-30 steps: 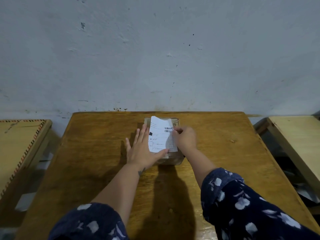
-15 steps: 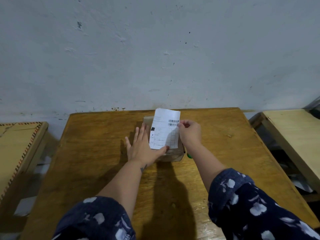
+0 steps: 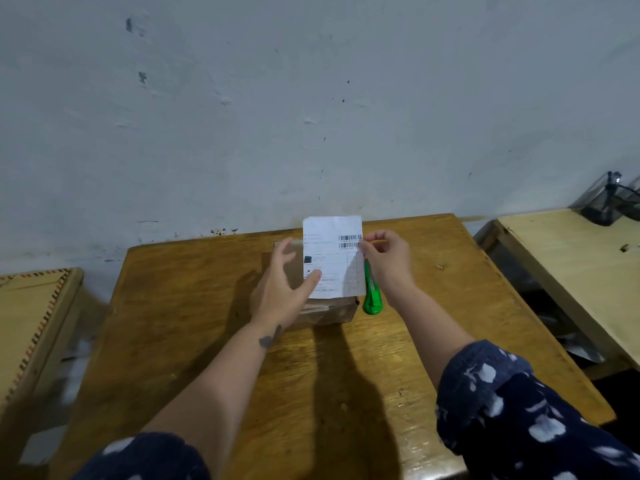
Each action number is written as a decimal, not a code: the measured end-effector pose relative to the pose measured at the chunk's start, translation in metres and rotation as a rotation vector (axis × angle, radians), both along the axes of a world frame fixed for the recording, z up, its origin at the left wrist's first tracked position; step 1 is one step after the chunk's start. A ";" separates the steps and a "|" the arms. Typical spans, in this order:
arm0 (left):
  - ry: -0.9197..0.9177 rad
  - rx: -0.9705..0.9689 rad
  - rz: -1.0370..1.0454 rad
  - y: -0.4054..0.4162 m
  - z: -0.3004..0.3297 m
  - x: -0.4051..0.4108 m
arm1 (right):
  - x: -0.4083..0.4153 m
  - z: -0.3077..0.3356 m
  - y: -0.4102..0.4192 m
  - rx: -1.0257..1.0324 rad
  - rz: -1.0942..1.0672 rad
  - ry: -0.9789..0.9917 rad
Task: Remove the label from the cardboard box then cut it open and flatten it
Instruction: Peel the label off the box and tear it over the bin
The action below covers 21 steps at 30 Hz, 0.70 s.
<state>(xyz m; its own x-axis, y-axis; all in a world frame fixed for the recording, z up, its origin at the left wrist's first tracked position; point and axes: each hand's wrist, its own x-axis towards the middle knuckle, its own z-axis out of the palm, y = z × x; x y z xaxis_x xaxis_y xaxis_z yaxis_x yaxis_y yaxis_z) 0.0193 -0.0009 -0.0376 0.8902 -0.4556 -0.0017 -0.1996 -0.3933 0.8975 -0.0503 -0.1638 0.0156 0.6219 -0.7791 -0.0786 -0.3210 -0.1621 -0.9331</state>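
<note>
Holding: right hand pinches the right edge of the shipping label between thumb and fingertips, beside the barcodes.
Shipping label: white sheet, printed side toward the camera, standing nearly upright over the cardboard box; whether its lower edge is stuck to the box cannot be told.
Left hand: fingers spread and fairly straight, gripping nothing; thumb lies across the lower left of the label, palm over the box's left part.
Cardboard box: small, brown, taped, sitting toward the far middle of the tabletop, mostly hidden behind hand and label.
Utility knife: green, lying on the tabletop just right of the box, below the right hand, partly hidden by it.
Sleeves: dark blue with white pattern, at both forearms.
Surroundings: scuffed pale wall behind; lighter wooden table at right; patterned-edge board at left.
</note>
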 end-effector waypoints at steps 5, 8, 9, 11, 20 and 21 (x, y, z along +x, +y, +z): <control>-0.158 -0.094 -0.029 0.002 0.033 -0.010 | -0.020 0.017 0.004 0.041 0.054 -0.075; -0.208 -0.111 -0.055 0.002 0.035 -0.017 | -0.038 0.018 0.010 0.100 0.076 -0.099; -0.210 -0.113 -0.063 0.002 0.033 -0.021 | -0.045 0.016 0.012 0.098 0.102 -0.086; -0.211 -0.106 -0.079 0.002 0.029 -0.028 | -0.062 0.012 0.014 0.035 0.164 -0.015; -0.005 -0.145 -0.126 -0.016 0.022 -0.090 | -0.146 0.003 0.008 0.040 0.065 -0.003; 0.034 -0.175 -0.125 -0.020 0.025 -0.098 | -0.155 0.004 0.004 0.115 0.051 -0.034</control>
